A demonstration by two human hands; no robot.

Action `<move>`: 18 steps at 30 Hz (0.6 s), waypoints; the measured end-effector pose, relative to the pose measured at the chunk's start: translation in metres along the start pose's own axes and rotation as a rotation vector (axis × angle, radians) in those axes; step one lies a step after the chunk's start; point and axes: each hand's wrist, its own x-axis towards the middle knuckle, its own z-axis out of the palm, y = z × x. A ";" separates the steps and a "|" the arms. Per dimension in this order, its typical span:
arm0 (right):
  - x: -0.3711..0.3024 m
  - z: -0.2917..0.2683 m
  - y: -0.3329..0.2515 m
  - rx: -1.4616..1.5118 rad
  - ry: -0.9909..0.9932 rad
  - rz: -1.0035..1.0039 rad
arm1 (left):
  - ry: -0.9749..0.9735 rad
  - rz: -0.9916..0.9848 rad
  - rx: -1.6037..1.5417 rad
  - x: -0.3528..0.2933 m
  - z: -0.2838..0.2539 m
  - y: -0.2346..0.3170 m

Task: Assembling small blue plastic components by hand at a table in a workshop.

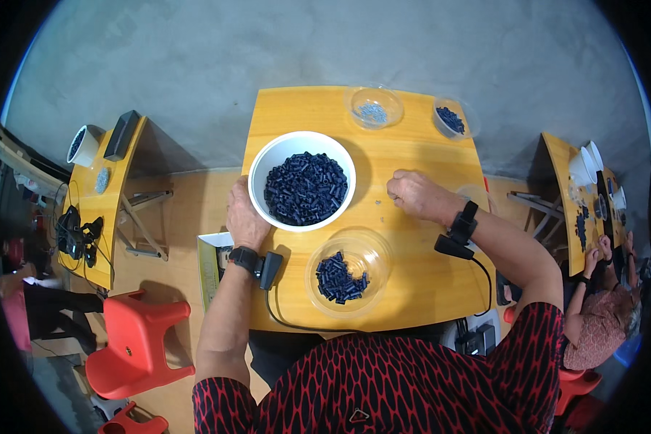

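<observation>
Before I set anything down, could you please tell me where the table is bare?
The table is bare between the bowl of silvery bits and the right hand, and right of the near bowl of dark pieces. The left is crowded: the left hand touches the white tub there.

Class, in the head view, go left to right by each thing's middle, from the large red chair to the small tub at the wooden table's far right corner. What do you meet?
Large red chair, left hand, white tub of dark pieces, clear bowl of small grey pieces, right hand, small tub of dark pieces.
</observation>
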 end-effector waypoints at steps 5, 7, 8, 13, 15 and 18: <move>0.004 -0.006 -0.011 0.030 -0.103 0.059 | -0.003 -0.016 0.006 -0.001 -0.002 0.003; 0.011 -0.007 -0.019 0.259 -0.050 0.184 | -0.002 -0.019 0.017 -0.001 -0.001 0.003; 0.012 -0.003 -0.021 0.260 -0.050 0.184 | -0.003 -0.017 0.010 -0.001 -0.001 0.003; 0.020 0.004 -0.030 0.170 -0.069 0.125 | -0.002 0.000 -0.013 0.000 0.000 0.001; 0.023 0.004 -0.030 0.143 -0.103 0.135 | -0.025 -0.011 -0.001 0.000 -0.001 0.002; 0.026 0.003 -0.028 0.110 -0.118 0.131 | -0.038 -0.027 0.025 0.000 -0.002 0.004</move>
